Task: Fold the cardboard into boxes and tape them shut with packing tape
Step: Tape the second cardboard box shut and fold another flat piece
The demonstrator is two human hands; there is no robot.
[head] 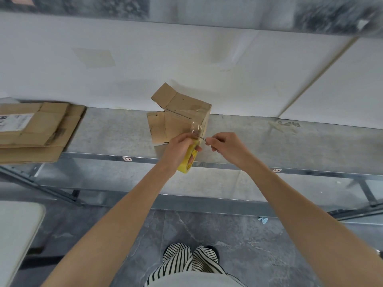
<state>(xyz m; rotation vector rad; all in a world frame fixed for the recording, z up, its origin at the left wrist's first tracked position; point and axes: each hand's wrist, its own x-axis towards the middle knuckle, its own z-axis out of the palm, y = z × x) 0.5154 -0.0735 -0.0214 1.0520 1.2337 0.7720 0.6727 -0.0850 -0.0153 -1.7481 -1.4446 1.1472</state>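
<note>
Nearest the camera: striped trousers (186, 259) over a grey stone floor (259, 255), with a small blue scrap (262, 220) lying near the shelf frame. A pale surface (18, 235) enters at lower left.

Both forearms reach forward to the front edge of a metal shelf (279, 141). The left hand (178, 149) is wrapped round a yellow tape roll (186, 163), held on edge over the shelf lip. The right hand (224, 145) is close beside it but not touching. Its thumb and fingers pinch a thin dark item that points at the roll; whether this is a cutter or a twisted tape end cannot be told.

A clear strip (195, 128) runs from the roll up to the near face of the box (182, 114). The box stands askew at mid-shelf with its far side at the wall (186, 59). A glossy tape band shows across its top, and the flaps at its left end stand open.

Further left, flat cardboard (35, 131) lies stacked on the shelf, one sheet bearing a label.

Assessment: the step in hand appears to be parting the strip from the roll once one seam has been taped. The next move calls for tension on the strip, a clean cut or tear close to the box, and the loose end pressed flat. After that the open flaps need folding and taping. The flat stack suggests that more boxes remain to be made.
</note>
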